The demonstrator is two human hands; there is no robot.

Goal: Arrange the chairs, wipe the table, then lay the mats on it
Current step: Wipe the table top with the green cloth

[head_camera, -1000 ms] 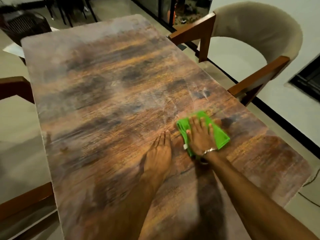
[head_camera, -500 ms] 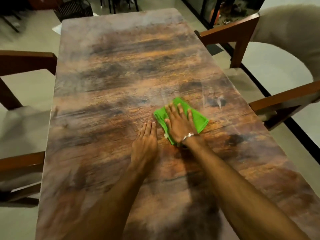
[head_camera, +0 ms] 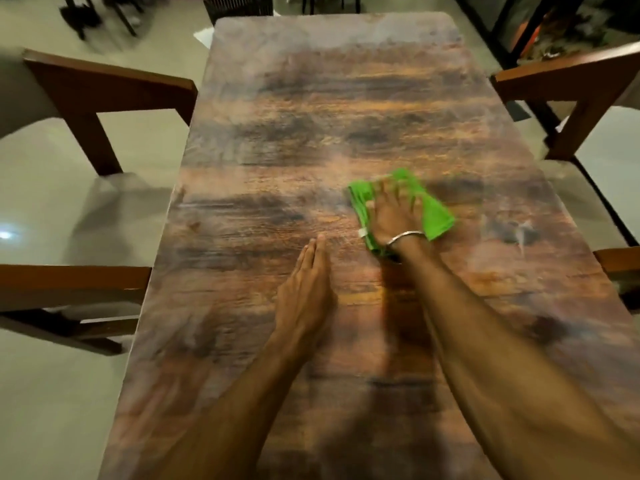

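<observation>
A long wood-grain table (head_camera: 311, 116) runs away from me. My right hand (head_camera: 393, 216), with a metal bangle at the wrist, presses flat with spread fingers on a green cloth (head_camera: 434, 216) right of the table's middle. My left hand (head_camera: 308, 289) rests flat on the bare tabletop, fingers straight and together, just left of and nearer than the cloth. A wooden-armed chair (head_camera: 104, 84) stands at the left side and another chair (head_camera: 581, 84) at the right. No mats are in view.
Pale tiled floor (head_camera: 52, 393) lies on both sides of the table. Dark furniture legs (head_camera: 104, 15) and a dark basket-like object (head_camera: 239, 6) stand beyond the far end. A dark frame or railing (head_camera: 519, 26) runs along the far right.
My right hand has slid the green cloth farther up the table. My left hand stays flat beside it. The view has swung, bringing the left chair in.
</observation>
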